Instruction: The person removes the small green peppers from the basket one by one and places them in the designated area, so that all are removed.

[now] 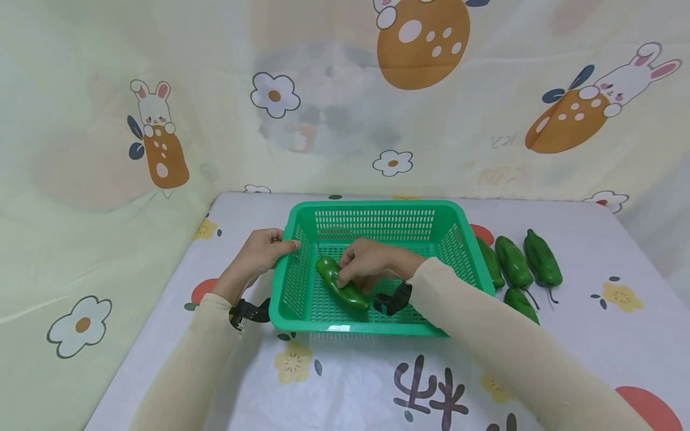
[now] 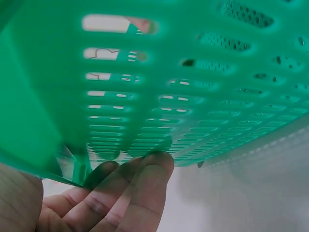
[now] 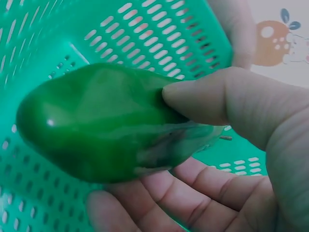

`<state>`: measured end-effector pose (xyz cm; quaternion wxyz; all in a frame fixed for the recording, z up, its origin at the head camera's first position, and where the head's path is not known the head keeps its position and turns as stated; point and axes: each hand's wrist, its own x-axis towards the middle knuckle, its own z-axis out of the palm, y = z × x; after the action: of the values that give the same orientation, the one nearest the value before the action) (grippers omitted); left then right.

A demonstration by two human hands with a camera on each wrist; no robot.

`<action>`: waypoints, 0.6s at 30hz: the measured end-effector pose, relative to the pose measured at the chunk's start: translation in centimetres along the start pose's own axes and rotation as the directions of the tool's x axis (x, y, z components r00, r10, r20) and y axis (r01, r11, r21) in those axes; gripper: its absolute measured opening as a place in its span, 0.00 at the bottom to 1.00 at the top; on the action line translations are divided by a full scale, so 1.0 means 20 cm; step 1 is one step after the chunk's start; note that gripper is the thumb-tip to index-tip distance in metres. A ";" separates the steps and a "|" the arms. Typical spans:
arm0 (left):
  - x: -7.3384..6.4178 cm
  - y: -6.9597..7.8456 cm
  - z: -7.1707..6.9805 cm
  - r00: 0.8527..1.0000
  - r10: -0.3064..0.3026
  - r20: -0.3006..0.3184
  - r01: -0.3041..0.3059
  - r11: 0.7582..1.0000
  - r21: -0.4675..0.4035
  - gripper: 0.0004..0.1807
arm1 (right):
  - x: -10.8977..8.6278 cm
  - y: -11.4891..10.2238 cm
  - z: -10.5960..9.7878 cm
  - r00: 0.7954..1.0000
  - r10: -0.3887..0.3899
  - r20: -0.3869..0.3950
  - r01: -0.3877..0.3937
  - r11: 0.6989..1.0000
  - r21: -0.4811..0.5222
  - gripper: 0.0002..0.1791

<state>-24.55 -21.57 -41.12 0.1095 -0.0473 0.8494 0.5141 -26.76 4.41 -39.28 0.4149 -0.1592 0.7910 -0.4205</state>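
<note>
A green plastic basket (image 1: 366, 327) with slotted walls stands in the middle of the table. Over its left rim my left hand (image 1: 260, 254) is hooked, thumb inside and fingers outside against the slotted wall, as the left wrist view shows. Inside the basket my right hand (image 1: 369, 263) grips a glossy green pepper (image 1: 342, 286) between thumb and fingers. In the right wrist view the pepper (image 3: 96, 121) lies across the fingers, its blunt end pointing away from the palm.
Several green peppers (image 1: 513, 263) lie on the table just right of the basket, partly hidden by its rim and the right sleeve. A patterned cloth (image 1: 334, 383) covers the table, and a similar printed curtain (image 1: 215, 120) hangs behind and at the left.
</note>
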 end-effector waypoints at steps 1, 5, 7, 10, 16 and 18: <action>0.00 0.00 0.00 1.000 -0.001 -0.001 0.001 1.000 0.003 0.18 | -0.01 0.00 -0.01 1.000 -0.006 -0.006 0.006 1.000 0.011 0.08; 0.00 0.00 0.00 1.000 -0.006 -0.001 0.006 1.000 0.005 0.18 | -0.07 0.01 -0.05 0.999 -0.019 -0.038 0.020 0.999 0.043 0.14; 0.00 0.00 0.00 1.000 -0.009 0.002 0.009 1.000 0.000 0.18 | -0.10 0.02 -0.07 0.999 -0.025 -0.048 0.027 0.998 0.049 0.16; 0.01 0.00 0.00 1.000 -0.006 0.007 0.006 1.000 -0.004 0.18 | -0.14 0.03 -0.09 0.997 -0.025 -0.070 0.029 0.998 0.062 0.19; 0.00 0.00 0.01 1.000 -0.003 0.005 0.003 1.000 0.001 0.18 | -0.24 0.08 -0.12 0.992 -0.029 -0.124 0.042 0.994 0.099 0.21; 0.00 0.00 0.01 1.000 -0.002 0.005 0.002 1.000 0.004 0.18 | -0.28 0.10 -0.14 0.989 -0.034 -0.142 0.048 0.994 0.101 0.22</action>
<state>-24.60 -21.44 -41.16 0.1124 -0.0468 0.8501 0.5124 -25.45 10.35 -37.11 0.3572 -0.1238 0.7919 -0.4796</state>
